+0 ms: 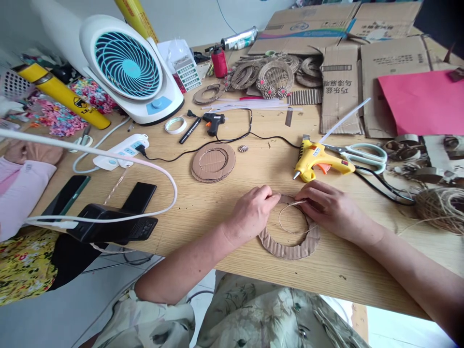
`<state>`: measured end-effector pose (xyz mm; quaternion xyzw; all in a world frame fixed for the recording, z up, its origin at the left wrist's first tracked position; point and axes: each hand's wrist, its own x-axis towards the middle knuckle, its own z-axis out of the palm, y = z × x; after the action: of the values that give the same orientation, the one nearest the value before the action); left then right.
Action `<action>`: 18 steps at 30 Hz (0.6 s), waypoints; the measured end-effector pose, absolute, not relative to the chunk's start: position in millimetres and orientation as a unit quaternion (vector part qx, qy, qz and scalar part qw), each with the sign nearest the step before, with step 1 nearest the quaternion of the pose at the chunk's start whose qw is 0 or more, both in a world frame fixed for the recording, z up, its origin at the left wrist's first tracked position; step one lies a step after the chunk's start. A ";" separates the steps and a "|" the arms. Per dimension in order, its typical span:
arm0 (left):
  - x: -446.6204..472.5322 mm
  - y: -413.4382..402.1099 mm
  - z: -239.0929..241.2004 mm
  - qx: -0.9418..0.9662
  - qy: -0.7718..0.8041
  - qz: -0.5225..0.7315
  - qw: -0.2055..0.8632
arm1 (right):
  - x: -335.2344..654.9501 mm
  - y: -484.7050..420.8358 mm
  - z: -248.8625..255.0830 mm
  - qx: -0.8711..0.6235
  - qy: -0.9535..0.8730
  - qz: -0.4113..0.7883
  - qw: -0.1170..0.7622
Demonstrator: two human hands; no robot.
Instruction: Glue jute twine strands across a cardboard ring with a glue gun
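One cardboard ring (288,250) sat near the front edge of the surface (203,208); the left hand (252,212) held its far rim in a narrow grip, the right hand (331,208) pinched twine (294,203) there.

This area is a handicraft workspace; whether it belongs to a home or a business cannot be determined. 1 wood-grain table (174,193) serves as the bench. Tools: 2 glue guns, 1 yellow glue gun (322,162) beside scissors (375,153) and 1 black glue gun (216,124) toward the far edge. Materials: a ball of twine (440,208) toward the right end; flattened cardboard boxes (308,24) along the far edge. Similar ring-shaped pieces (277,72) pile up near that edge, indicating batch work. A co-worker's sleeve (25,193) at the left end indicates shared use.
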<state>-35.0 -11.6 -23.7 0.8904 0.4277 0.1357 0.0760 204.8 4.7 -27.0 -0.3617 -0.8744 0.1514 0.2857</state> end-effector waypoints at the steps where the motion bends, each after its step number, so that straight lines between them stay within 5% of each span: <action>1: -34.3 -11.4 -23.3 0.891 0.428 0.128 0.075 | 204.7 4.7 -26.9 -0.362 -0.875 0.151 0.286; 18: -22.2 -11.6 -19.0 0.909 0.413 0.058 0.004 | 204.5 4.9 -26.8 -0.359 -0.881 0.137 0.274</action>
<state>-22.2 -11.6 -19.0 0.9091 0.4126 0.0578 0.0035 204.5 4.9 -26.8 -0.3592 -0.8815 0.1368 0.2744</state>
